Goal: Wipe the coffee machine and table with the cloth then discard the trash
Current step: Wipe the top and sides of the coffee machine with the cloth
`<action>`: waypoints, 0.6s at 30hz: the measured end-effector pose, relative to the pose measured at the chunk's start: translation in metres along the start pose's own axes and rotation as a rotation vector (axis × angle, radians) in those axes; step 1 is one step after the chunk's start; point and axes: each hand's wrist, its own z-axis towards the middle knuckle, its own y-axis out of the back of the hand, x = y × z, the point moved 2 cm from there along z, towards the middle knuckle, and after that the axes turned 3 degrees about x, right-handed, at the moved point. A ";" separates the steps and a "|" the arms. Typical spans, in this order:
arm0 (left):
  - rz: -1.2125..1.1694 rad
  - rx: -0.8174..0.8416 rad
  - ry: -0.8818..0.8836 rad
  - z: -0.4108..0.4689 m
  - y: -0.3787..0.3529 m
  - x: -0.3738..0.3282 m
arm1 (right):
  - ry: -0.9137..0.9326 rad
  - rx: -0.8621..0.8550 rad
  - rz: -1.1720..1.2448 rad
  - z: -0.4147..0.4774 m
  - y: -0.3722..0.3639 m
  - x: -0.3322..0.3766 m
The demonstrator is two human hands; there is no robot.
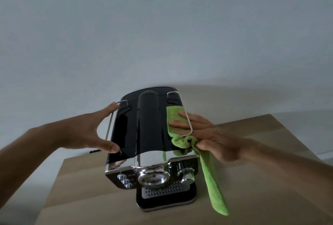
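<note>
Two hands on coffee machine;
left hand spread wide at its 9 o'clock; right hand flat, pressing cloth at 3 o'clock.

Looks domestic: home kitchen corner or small break area, can't tell which. Consumer black-and-chrome coffee machine with drip tray and push buttons, standing on a light wood-grain table in front of a plain pale painted wall. Green microfibre cloth of the household kind draped on the machine's top, dim soft indoor light across everything.
</note>
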 end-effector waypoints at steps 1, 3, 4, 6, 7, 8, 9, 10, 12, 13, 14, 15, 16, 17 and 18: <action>0.000 0.001 -0.001 0.001 0.001 0.001 | 0.045 0.017 -0.017 0.005 0.002 -0.003; -0.002 0.007 0.009 0.001 0.003 0.001 | 0.135 0.045 -0.055 0.013 0.005 -0.009; 0.000 0.010 0.018 0.001 0.003 0.001 | 0.168 0.058 -0.068 0.016 0.006 -0.011; 0.001 0.015 0.032 0.001 0.003 0.000 | 0.219 0.075 -0.102 0.019 0.008 -0.016; 0.000 0.018 0.041 0.001 0.003 -0.001 | 0.239 0.081 -0.117 0.021 0.008 -0.019; 0.002 0.019 0.050 0.000 0.003 -0.003 | 0.252 0.086 -0.129 0.021 0.008 -0.020; 0.005 0.019 0.058 0.000 0.003 -0.004 | 0.261 0.091 -0.139 0.023 0.009 -0.022; 0.010 0.022 0.067 0.000 0.003 -0.006 | 0.272 0.096 -0.151 0.025 0.009 -0.024; 0.027 0.028 0.087 0.000 0.004 -0.009 | 0.297 0.106 -0.188 0.029 0.011 -0.026; 0.034 0.032 0.098 0.000 0.004 -0.011 | 0.303 0.107 -0.208 0.032 0.012 -0.027; 0.041 0.035 0.107 -0.001 0.005 -0.012 | 0.296 0.099 -0.221 0.034 0.012 -0.029; 0.048 0.037 0.117 -0.001 0.006 -0.012 | 0.274 0.076 -0.218 0.035 0.011 -0.031; 0.056 0.038 0.125 -0.002 0.007 -0.013 | 0.232 0.032 -0.186 0.035 0.010 -0.034; 0.064 0.039 0.130 -0.002 0.008 -0.014 | 0.179 -0.030 -0.135 0.033 0.008 -0.035; 0.071 0.041 0.132 -0.003 0.008 -0.015 | 0.130 -0.089 -0.081 0.031 0.005 -0.035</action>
